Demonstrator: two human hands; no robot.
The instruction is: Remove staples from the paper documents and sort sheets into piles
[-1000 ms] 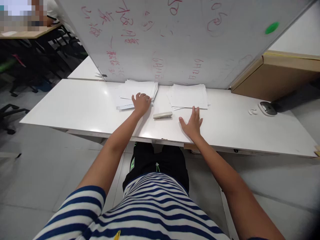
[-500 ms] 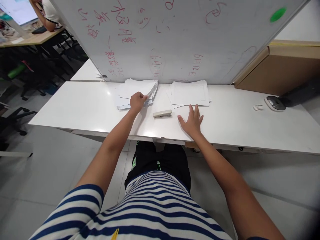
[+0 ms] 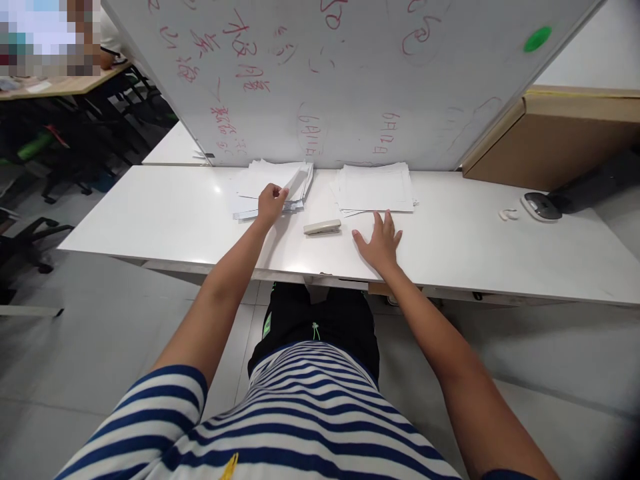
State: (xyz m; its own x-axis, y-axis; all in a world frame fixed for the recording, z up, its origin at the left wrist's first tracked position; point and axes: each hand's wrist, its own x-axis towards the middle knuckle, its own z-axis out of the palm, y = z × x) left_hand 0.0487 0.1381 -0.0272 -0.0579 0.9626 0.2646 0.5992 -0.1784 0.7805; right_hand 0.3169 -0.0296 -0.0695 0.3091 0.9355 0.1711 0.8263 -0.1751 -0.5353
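Note:
My left hand (image 3: 271, 203) is closed in a pinch on the lifted corner of a paper sheet (image 3: 292, 179). That sheet belongs to the left paper stack (image 3: 267, 172), which lies untidily on the white table. My right hand (image 3: 381, 243) rests on the tabletop with fingers spread, its fingertips at the near edge of the right paper stack (image 3: 376, 189). Between the hands lies a light grey stapler (image 3: 323, 228), touched by neither.
A whiteboard (image 3: 350, 80) with red writing stands behind the stacks on the white table (image 3: 465, 247). To the right are a cardboard box (image 3: 545, 143), a computer mouse (image 3: 541, 207) and a small white object (image 3: 509, 214). Chairs and another desk (image 3: 75, 81) are at the left.
My left hand has raised the sheet's corner higher and curled it back to the left. My right hand keeps its place beside the right stack. The view has shifted slightly.

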